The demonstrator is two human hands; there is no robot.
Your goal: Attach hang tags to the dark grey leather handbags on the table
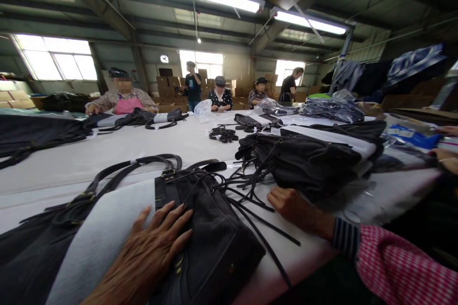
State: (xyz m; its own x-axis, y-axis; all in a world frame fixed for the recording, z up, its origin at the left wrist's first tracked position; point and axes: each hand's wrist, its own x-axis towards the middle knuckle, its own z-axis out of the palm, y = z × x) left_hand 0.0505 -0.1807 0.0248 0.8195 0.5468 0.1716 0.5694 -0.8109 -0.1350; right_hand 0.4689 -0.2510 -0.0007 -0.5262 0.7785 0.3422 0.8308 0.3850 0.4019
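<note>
My left hand (159, 238) lies flat with spread fingers on a black handbag (218, 228) at the front of the table. Part of its palm rests over a white sheet (103, 228) that covers the bag's left side. Dark looped handles (136, 167) stretch across the far side of the bag. Several thin black straps (250, 200) trail from its right end over the white tabletop. Beside these straps, my right hand (291, 207) is closed with curled fingers, close to a stack of black bags (304, 157). Whatever it pinches is hidden.
Across the white table (136, 145) lie more dark bags (132, 118) and a coil of black straps (223, 133). Plastic-wrapped goods (332, 107) and a blue packet (411, 136) are at the right, near another person's hand (447, 159). Several people stand or sit beyond.
</note>
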